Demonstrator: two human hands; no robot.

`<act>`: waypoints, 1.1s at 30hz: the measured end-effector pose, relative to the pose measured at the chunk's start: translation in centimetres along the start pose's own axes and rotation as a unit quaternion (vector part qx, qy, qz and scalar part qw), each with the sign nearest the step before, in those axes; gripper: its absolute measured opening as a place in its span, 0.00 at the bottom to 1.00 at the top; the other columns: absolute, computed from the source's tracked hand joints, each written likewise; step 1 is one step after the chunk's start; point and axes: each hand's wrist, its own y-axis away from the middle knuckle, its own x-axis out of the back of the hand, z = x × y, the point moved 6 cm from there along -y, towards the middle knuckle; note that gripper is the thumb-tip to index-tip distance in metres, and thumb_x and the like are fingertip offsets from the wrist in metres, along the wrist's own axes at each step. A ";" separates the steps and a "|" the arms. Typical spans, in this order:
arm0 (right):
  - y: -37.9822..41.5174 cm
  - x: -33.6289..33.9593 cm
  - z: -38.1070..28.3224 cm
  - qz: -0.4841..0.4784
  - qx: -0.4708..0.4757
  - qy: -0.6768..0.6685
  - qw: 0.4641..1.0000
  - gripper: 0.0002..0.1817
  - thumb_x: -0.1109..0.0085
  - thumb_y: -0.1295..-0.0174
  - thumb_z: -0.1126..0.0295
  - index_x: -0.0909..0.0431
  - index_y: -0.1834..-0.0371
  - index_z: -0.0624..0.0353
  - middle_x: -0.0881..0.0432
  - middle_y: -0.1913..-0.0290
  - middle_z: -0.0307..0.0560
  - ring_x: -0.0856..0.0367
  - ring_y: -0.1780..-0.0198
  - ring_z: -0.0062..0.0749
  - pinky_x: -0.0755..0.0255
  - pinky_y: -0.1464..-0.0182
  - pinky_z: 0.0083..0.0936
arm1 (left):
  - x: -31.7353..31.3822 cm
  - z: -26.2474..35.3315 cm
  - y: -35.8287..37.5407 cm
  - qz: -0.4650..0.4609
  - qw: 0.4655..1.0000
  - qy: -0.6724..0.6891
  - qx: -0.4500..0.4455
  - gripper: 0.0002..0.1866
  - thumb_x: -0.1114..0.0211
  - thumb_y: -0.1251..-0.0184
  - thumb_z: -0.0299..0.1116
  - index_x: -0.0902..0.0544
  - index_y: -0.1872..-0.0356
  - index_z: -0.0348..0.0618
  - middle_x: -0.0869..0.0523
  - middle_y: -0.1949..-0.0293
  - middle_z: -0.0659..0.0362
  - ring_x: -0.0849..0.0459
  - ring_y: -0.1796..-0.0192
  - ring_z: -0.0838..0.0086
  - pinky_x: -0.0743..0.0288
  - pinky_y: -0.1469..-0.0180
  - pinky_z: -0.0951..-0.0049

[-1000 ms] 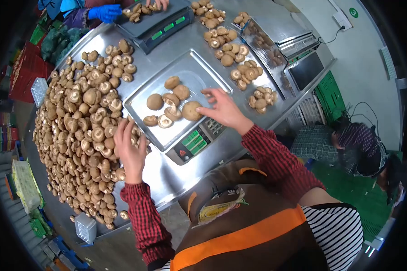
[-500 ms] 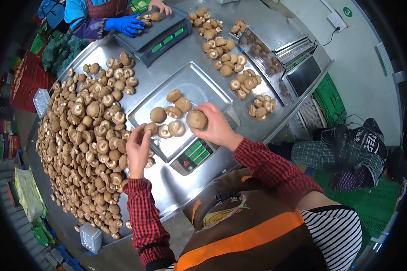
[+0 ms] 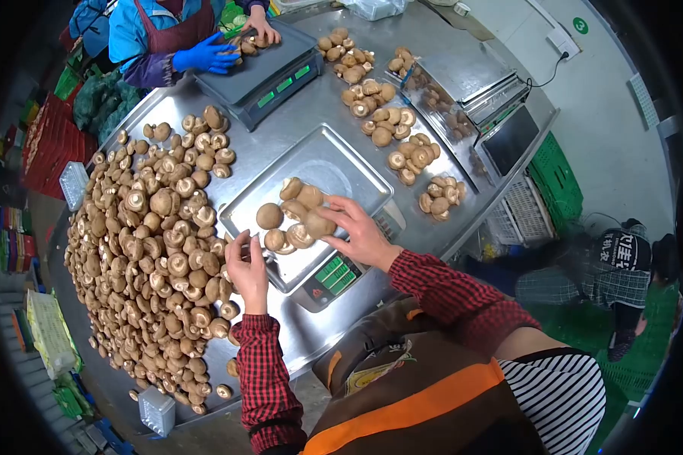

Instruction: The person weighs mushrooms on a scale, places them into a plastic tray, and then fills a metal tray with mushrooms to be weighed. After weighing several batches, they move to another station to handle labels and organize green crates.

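My right hand (image 3: 360, 233) grips a brown shiitake mushroom (image 3: 321, 222) between thumb and fingers, low over a shallow metal tray (image 3: 357, 163). Several more mushrooms lie grouped in the tray, among them a round cap (image 3: 269, 216) at the left of the group. At the tray's near left edge is my left hand (image 3: 247, 273), thumb and fingers apart with nothing between them, close to a smaller mushroom (image 3: 275, 240). The tray rests on a scale with a green display (image 3: 335, 274); its digits are too small to read.
A large mushroom heap (image 3: 155, 265) covers the table's left side. Small mushroom piles (image 3: 413, 158) line the right, beside a metal machine (image 3: 463, 106). Across the table, a person's blue-gloved hand (image 3: 205, 57) and bare hand work at another scale (image 3: 262, 72). Someone bends down at right.
My left hand has let go of a small mushroom, now in the tray, and drawn slightly back. My right hand has brought its mushroom left and down to the group. The person at right has shifted.
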 end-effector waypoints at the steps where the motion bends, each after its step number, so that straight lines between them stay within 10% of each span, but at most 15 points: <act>1: 0.0 0.1 0.2 0.009 0.007 -0.019 1.000 0.24 0.30 0.51 0.69 0.25 0.48 0.59 0.29 0.44 0.49 0.28 0.43 0.45 0.29 0.42 0.35 | 0.1 0.5 -0.1 0.026 0.999 -0.010 -0.027 0.13 0.37 0.35 0.33 0.19 0.56 0.34 0.22 0.63 0.57 0.23 0.65 0.75 0.27 0.63 0.75; 14: -1.5 0.3 0.0 0.019 0.014 -0.017 1.000 0.25 0.32 0.49 0.70 0.27 0.47 0.57 0.29 0.46 0.48 0.26 0.45 0.43 0.26 0.47 0.32 | -6.5 7.9 -6.3 -0.094 0.939 -0.169 -0.284 0.15 0.31 0.43 0.36 0.16 0.58 0.36 0.14 0.64 0.53 0.17 0.59 0.65 0.26 0.53 0.69; 20: 0.2 1.6 4.7 0.060 -0.180 -0.144 0.971 0.21 0.35 0.45 0.71 0.26 0.47 0.57 0.29 0.49 0.48 0.22 0.53 0.33 0.23 0.56 0.25 | -2.0 5.9 -7.0 -0.105 0.986 0.130 0.031 0.18 0.35 0.36 0.39 0.17 0.56 0.32 0.13 0.64 0.54 0.18 0.62 0.76 0.25 0.57 0.78; 29: -1.8 0.1 5.5 -0.017 -0.240 -0.162 0.957 0.33 0.30 0.49 0.56 0.30 0.42 0.61 0.31 0.45 0.53 0.25 0.48 0.38 0.27 0.47 0.32 | -0.4 1.1 -3.7 -0.005 0.998 -0.056 -0.030 0.23 0.28 0.45 0.40 0.19 0.54 0.33 0.24 0.61 0.55 0.24 0.63 0.73 0.28 0.60 0.73; 33: -3.0 -1.7 7.9 -0.128 -0.221 -0.104 0.961 0.48 0.25 0.63 0.46 0.31 0.40 0.66 0.29 0.45 0.59 0.27 0.46 0.47 0.30 0.43 0.34 | -1.3 1.5 -2.8 -0.174 0.981 -0.085 0.001 0.47 0.21 0.56 0.41 0.35 0.36 0.29 0.24 0.47 0.45 0.22 0.50 0.62 0.28 0.46 0.66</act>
